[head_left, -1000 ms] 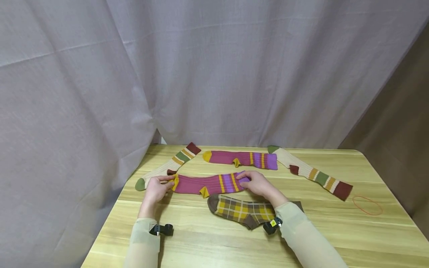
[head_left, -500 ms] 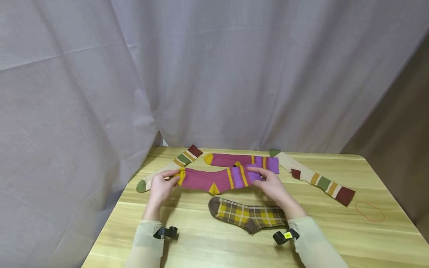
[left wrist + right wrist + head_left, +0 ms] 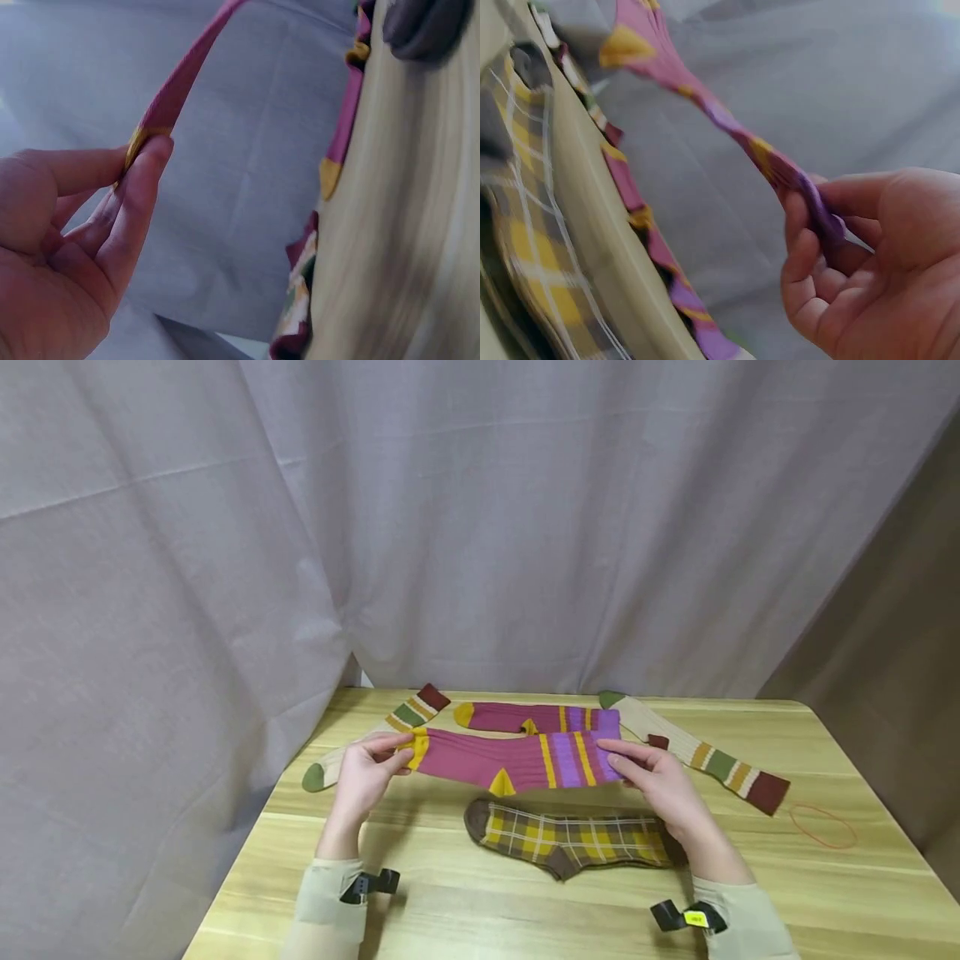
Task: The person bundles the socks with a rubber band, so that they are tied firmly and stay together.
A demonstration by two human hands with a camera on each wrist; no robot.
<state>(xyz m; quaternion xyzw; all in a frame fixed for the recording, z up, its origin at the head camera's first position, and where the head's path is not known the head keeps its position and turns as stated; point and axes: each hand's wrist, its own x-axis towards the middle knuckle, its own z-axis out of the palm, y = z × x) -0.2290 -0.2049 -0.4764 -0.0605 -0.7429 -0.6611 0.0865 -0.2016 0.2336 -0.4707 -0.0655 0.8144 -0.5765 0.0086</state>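
A magenta sock with yellow toe and heel and a purple striped cuff is stretched between both hands, raised off the table. My left hand pinches its yellow toe between thumb and fingers, as the left wrist view also shows. At the other end, my right hand pinches the purple cuff. Behind it a matching magenta sock lies flat, its lower edge partly covered in the head view. Nearer me, brown and yellow plaid socks lie on the table beneath the held sock.
A cream striped sock lies at the back left, partly behind my left hand. Another cream striped sock slants across the right side. Beside it is a thin orange loop. A grey curtain hangs behind the wooden table.
The held magenta sock has come up off the table. Both hands rose and shifted right, the right hand farther, so the sock is pulled straighter. The other socks stay put.
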